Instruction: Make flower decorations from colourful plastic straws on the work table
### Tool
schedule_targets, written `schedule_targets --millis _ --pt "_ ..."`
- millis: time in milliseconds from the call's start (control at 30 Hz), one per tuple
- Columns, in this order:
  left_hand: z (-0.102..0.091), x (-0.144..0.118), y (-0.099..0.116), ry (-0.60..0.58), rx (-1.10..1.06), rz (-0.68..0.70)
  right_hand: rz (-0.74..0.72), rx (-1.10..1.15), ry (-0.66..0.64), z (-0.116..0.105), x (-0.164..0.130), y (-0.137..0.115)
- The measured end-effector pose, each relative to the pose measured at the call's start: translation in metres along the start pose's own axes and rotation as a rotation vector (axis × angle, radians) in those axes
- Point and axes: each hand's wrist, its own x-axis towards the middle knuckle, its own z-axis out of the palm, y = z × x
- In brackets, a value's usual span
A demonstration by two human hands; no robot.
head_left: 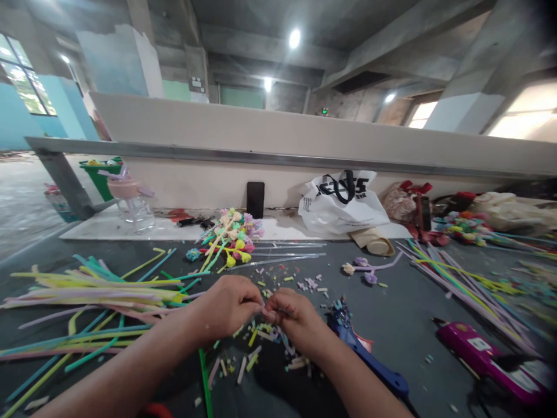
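**Inspector:** Both hands meet at the table's near edge. The left hand (228, 305) and right hand (290, 313) have fingertips pinched shut on a short grey pipe-cleaner piece (266, 312) stretched between them, thumbs on top, presumably to keep the thin stem taut.

**Clerk:** And what lies around that pinch?

**Inspector:** Directly beneath it, a litter of cut stem scraps (261, 348). Left of the grip, a sheaf of long pipe cleaners (87, 287) lies within reach. Just right of the right wrist rests a blue glue gun (363, 354); farther right, a magenta tool (483, 357) (type unclear). Beyond the grip, well apart, a bunch of finished flowers (230, 235) sits clear of the scraps, on the dark table (400, 307).
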Motion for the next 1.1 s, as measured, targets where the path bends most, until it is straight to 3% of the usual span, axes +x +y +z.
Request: schedule_targets --millis 100,300,500,800,1100 --pt "-0.002 -0.001 0.001 -0.025 -0.037 -0.01 0.01 0.076 -0.001 -0.001 -0.001 0.0" --pt "-0.003 -0.001 -0.001 -0.006 -0.02 -0.018 0.214 0.3 -0.009 0.003 -0.001 -0.001" --pt "-0.005 -0.001 0.0 -0.001 -0.033 0.035 0.309 0.578 0.026 0.006 -0.001 -0.006" --pt "-0.01 0.0 0.001 -0.019 -0.119 0.04 0.299 1.02 -0.004 0.008 -0.001 -0.009" --pt "-0.012 -0.002 0.004 -0.047 -0.106 0.084 0.333 1.04 -0.319 -0.001 -0.005 -0.004"
